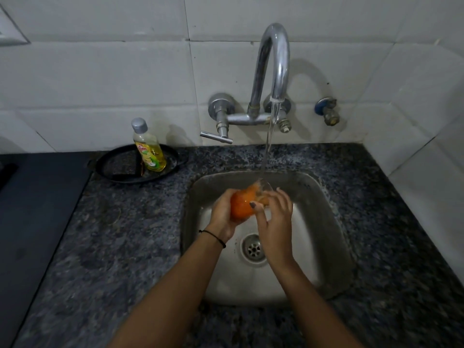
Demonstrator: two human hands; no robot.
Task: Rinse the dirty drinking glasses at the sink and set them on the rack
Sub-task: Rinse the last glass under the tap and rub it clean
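A drinking glass, orange in its lower part and clear at the rim, is tilted over the steel sink. Water runs from the chrome tap straight into its mouth. My left hand grips the orange body from the left. My right hand is at the rim side, thumb on the glass and fingers curled round its mouth. No rack shows in the head view.
A yellow dish-soap bottle stands on a black round pan at the back left of the speckled granite counter. A dark surface lies at far left. The tap lever sticks out leftwards. The drain sits under my hands.
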